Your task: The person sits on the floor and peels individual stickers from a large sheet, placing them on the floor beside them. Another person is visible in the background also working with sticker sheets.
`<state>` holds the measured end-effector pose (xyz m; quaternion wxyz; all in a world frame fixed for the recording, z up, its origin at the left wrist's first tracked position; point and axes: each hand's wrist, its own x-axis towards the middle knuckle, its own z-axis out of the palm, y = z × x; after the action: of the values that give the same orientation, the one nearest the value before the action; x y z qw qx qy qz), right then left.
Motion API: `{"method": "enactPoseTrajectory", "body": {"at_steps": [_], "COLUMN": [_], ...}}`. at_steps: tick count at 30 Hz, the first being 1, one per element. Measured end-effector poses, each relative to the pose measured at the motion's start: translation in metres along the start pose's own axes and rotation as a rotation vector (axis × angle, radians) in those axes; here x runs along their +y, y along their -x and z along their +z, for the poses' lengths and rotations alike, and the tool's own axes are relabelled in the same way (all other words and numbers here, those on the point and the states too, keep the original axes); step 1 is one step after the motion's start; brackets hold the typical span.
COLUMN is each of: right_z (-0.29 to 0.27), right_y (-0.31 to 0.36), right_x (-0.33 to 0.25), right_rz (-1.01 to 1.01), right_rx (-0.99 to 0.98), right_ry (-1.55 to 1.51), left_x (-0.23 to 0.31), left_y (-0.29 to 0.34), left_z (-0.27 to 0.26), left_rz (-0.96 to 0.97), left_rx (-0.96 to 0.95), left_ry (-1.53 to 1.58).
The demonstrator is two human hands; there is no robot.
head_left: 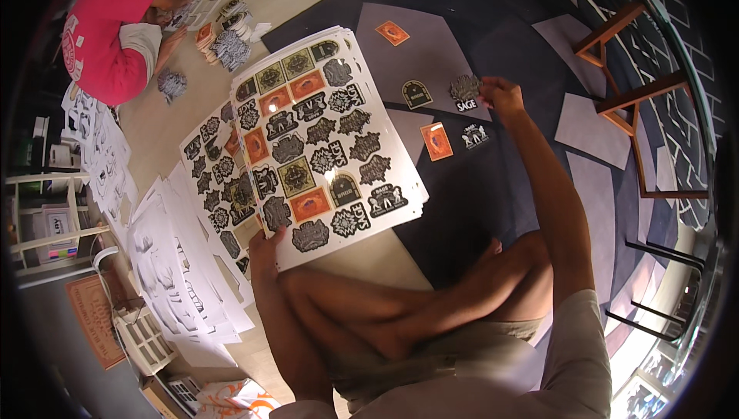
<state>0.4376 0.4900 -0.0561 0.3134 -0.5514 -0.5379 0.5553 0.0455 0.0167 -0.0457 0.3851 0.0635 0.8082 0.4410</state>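
A stack of white sticker sheets [385, 150] lies tilted in front of me, covered with black, olive and orange die-cut stickers. My left hand [265, 251] grips the stack's near left edge, thumb on top. Out on the right, my right hand [504, 100] pinches a dark crest-shaped sticker [464, 93] by its right side, just above the dark mat. Close by lie an arch-shaped sticker [416, 94], an orange rectangular sticker [436, 142] and a black-and-white sticker with figures [475, 136]. Another orange sticker [392, 33] rests farther off.
Sticker sheets [212, 180] and peeled white backing sheets [173, 257] pile up at my left. A person in a pink shirt [108, 34] sits far left beside sticker piles [231, 48]. Wooden furniture legs [643, 96] and a black metal frame [662, 296] stand at right.
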Motion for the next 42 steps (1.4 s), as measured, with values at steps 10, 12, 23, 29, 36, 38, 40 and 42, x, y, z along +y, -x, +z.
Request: {"method": "enactPoseTrajectory", "body": {"at_steps": [10,12,23,29,36,38,40,42], "right_z": [0.052,0.064,0.205,0.206,0.125,0.104,0.089,0.079], "right_y": [-0.060,-0.050,-0.122,-0.145,-0.040,0.015,0.064,0.097], "right_x": [-0.008,-0.008,-0.057,-0.044,-0.030,-0.017,0.001,0.017], "right_rz": [-0.173,-0.190,-0.260,-0.251,-0.262,-0.105,0.036,0.085], "right_rx": [0.331,0.298,0.269,0.227,-0.234,-0.219,-0.180,-0.153], "right_ry": [0.635,0.655,0.991,0.741,0.016,-0.120,-0.171,0.009], "left_x": [0.015,0.018,0.034,0.037,0.026,0.022,0.014,0.005], "left_y": [0.006,0.009,0.011,0.010,0.011,0.007,0.005,0.000], "left_z": [0.004,0.008,0.014,0.014,0.013,0.011,0.009,0.010], "left_rz": [-0.017,0.013,-0.020,-0.024,0.098,0.109,0.155,0.179], "left_rx": [-0.106,-0.112,-0.003,-0.044,-0.009,-0.040,-0.035,-0.018], "left_ry": [-0.004,0.070,-0.267,-0.192,-0.202,-0.187,-0.182,-0.118]}}
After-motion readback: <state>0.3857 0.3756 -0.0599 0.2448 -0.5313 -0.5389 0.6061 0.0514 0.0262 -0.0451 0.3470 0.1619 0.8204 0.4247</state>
